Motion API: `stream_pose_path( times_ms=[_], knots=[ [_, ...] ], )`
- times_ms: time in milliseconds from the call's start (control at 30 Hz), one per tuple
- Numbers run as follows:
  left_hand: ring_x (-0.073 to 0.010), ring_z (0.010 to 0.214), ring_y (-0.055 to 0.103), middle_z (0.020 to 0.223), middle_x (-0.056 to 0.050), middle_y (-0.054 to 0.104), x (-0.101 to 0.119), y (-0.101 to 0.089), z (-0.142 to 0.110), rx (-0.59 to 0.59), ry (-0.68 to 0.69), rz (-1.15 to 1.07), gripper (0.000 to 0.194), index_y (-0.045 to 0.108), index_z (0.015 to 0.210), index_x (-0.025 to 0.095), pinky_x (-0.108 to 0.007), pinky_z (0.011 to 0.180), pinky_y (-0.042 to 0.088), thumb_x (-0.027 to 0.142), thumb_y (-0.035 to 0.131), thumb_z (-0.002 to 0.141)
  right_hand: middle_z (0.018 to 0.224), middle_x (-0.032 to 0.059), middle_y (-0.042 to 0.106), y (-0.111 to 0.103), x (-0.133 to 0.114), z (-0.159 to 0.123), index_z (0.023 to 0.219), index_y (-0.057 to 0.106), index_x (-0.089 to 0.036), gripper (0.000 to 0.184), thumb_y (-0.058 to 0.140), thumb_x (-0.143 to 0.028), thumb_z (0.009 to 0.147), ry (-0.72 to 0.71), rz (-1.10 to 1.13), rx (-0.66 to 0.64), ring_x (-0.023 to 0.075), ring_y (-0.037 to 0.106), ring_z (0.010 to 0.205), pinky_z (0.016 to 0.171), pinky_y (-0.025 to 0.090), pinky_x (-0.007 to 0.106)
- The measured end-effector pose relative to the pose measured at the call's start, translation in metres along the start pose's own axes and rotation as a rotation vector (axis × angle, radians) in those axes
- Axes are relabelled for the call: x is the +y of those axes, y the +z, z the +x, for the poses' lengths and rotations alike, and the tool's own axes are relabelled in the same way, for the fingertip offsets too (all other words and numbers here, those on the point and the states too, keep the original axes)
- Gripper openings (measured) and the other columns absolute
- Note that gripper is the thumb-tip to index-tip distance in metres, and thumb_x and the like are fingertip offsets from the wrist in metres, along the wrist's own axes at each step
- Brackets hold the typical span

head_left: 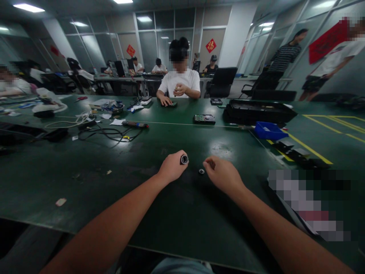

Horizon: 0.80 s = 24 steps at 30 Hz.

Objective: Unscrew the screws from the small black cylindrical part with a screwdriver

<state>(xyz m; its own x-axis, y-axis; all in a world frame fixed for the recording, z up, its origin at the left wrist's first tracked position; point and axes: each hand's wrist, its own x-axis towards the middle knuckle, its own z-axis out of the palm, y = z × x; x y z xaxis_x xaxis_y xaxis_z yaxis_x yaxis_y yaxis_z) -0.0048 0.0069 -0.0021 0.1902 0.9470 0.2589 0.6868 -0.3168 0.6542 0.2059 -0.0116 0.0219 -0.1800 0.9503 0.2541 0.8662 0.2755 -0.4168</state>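
Note:
My left hand [173, 166] is closed around a short black tube [184, 159], its round, silver-rimmed open end turned toward me. The rest of the tube is hidden inside my fist. To the right, my right hand [224, 173] is held with curled fingers, thumb and index close together. Just below and left of those fingertips is a small round black-and-silver cap-like part [201, 171]. It seems to lie on the green table [171, 224], apart from the fingers. Whether anything small sits inside the right hand's curled fingers cannot be made out.
A hard drive [204, 119], a black tray [258, 112] and a blue bin [270, 130] stand farther back. Left are a screwdriver-like tool [135, 124] and dark cables [111, 133]. A co-worker [179, 82] sits opposite, handling parts.

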Motion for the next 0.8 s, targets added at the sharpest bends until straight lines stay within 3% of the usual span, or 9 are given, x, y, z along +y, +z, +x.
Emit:
stream_pose_path(
  times_ms=[133,233,400,533,800],
  knots=[
    [-0.0156,0.074,0.062,0.081,0.000,0.068,0.001,0.001,0.000,-0.007,-0.014,0.008,0.004,0.061,0.089,0.022,-0.027,0.065,0.040,0.025,0.064,0.087,0.079,0.0079,0.076,0.010,0.006,0.001,0.091,0.076,-0.025,0.030,0.061,-0.051,0.088,0.000,-0.058,-0.089,0.0236,0.068,0.065,0.053,0.041,0.031],
    [-0.0159,0.075,0.062,0.082,0.000,0.069,0.001,0.002,0.000,-0.022,-0.018,0.012,0.005,0.061,0.089,0.022,-0.027,0.066,0.040,0.025,0.064,0.086,0.079,0.0078,0.076,0.015,0.005,0.000,0.090,0.076,-0.025,0.030,0.070,-0.053,0.081,0.005,-0.089,-0.118,0.0239,0.068,0.065,0.052,0.042,0.031],
    [-0.0161,0.074,0.063,0.081,0.001,0.069,-0.001,0.004,0.000,-0.018,-0.001,0.001,0.005,0.060,0.088,0.023,-0.027,0.065,0.040,0.027,0.064,0.086,0.073,0.0050,0.074,0.016,0.002,0.001,0.078,0.075,-0.025,0.020,0.074,-0.044,0.077,0.022,-0.087,-0.171,0.0207,0.067,0.062,0.048,0.039,0.028],
    [-0.0162,0.074,0.063,0.081,0.001,0.068,-0.002,0.005,0.000,-0.018,-0.003,0.005,0.005,0.060,0.088,0.023,-0.027,0.065,0.040,0.026,0.064,0.086,0.076,0.0052,0.074,0.013,-0.001,-0.002,0.081,0.075,-0.024,0.009,0.068,-0.029,0.079,-0.005,-0.053,-0.204,0.0203,0.067,0.064,0.051,0.040,0.028],
    [-0.0152,0.072,0.061,0.080,0.001,0.067,0.001,0.005,-0.001,-0.035,0.003,-0.008,0.004,0.061,0.088,0.023,-0.027,0.065,0.040,0.024,0.063,0.085,0.081,0.0028,0.075,0.002,-0.017,-0.008,0.090,0.075,-0.026,0.019,0.057,-0.022,0.084,-0.087,0.033,-0.244,0.0207,0.067,0.069,0.058,0.045,0.031]
  ],
)
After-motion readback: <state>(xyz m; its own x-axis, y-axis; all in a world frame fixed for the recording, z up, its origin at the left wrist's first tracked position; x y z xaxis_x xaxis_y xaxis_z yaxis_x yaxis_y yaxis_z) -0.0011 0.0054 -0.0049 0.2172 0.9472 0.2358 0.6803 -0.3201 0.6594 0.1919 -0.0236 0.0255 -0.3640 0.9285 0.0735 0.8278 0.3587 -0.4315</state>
